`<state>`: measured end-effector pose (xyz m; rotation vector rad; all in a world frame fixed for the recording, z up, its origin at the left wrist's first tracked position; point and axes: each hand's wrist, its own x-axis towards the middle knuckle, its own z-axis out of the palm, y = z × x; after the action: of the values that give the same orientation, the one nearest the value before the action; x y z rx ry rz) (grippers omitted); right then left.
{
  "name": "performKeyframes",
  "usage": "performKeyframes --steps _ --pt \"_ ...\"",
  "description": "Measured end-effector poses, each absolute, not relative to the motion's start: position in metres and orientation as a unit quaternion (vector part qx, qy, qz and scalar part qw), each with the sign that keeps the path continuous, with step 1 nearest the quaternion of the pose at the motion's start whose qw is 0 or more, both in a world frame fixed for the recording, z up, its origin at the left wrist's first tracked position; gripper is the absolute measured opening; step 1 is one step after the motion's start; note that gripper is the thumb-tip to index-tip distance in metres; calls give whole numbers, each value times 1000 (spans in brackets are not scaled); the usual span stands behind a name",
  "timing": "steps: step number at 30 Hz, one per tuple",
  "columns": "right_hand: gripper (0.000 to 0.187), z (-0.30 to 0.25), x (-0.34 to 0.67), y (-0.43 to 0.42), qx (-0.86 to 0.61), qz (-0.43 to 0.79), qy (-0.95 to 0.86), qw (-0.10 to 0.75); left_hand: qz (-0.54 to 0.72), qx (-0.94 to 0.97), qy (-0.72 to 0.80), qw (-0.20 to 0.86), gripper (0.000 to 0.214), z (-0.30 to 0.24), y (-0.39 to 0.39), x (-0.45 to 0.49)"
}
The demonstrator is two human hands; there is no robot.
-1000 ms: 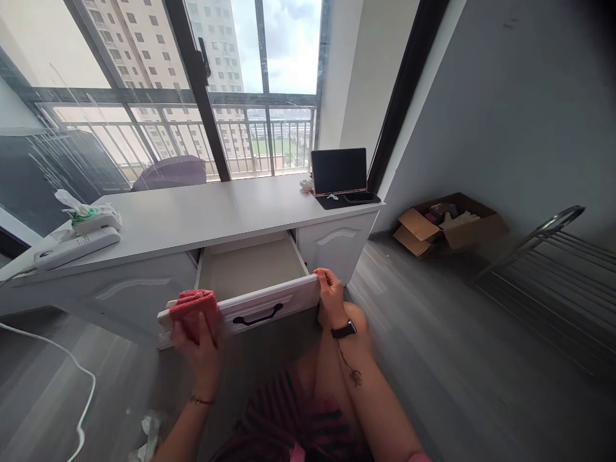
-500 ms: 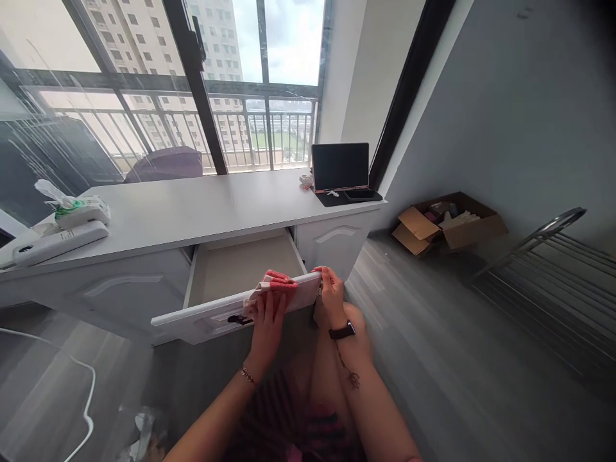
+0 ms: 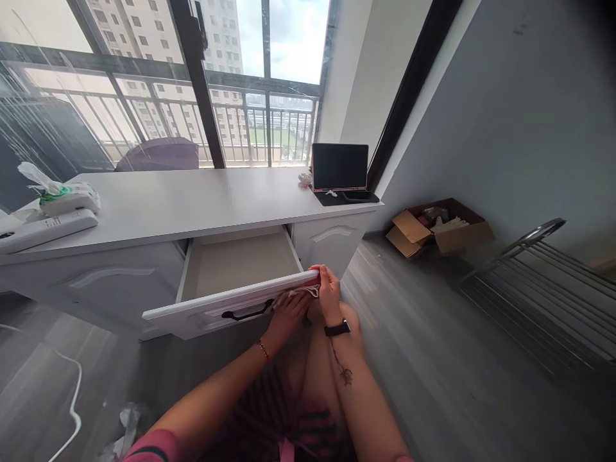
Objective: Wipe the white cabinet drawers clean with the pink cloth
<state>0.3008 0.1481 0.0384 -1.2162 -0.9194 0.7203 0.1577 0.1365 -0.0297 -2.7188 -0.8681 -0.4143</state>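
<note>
A white drawer [image 3: 231, 301] stands pulled out of the white desk [image 3: 192, 205], with a black handle [image 3: 248, 313] on its front. My right hand [image 3: 328, 292], with a dark watch on its wrist, grips the drawer front's top right corner. My left hand [image 3: 289, 311] presses a cloth [image 3: 308, 292] against the right end of the drawer front, below the rim. Only a pale edge of the cloth shows between the hands. The inside of the drawer looks bare.
On the desk are a tablet on a stand [image 3: 339, 168] at the far right, and a wipes pack [image 3: 60, 199] with a power strip [image 3: 43, 230] at the left. A cardboard box [image 3: 437, 228] sits on the floor by the wall. A metal rack [image 3: 543, 282] stands right. A white cable [image 3: 72, 398] lies left.
My left hand slid the red cloth from the left end of the drawer front's top edge to the right end, then down onto the front face. My right hand kept its grip.
</note>
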Motion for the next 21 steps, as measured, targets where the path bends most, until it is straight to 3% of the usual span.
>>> performKeyframes --steps 9,16,21 --pt "44 43 301 144 -546 286 -439 653 -118 -937 -319 81 69 -79 134 111" --pt "41 45 300 143 -546 280 -451 648 -48 -929 -337 144 66 -81 124 -2" --pt "41 42 298 147 -555 260 -449 650 -98 -912 -363 162 70 -76 111 -101"
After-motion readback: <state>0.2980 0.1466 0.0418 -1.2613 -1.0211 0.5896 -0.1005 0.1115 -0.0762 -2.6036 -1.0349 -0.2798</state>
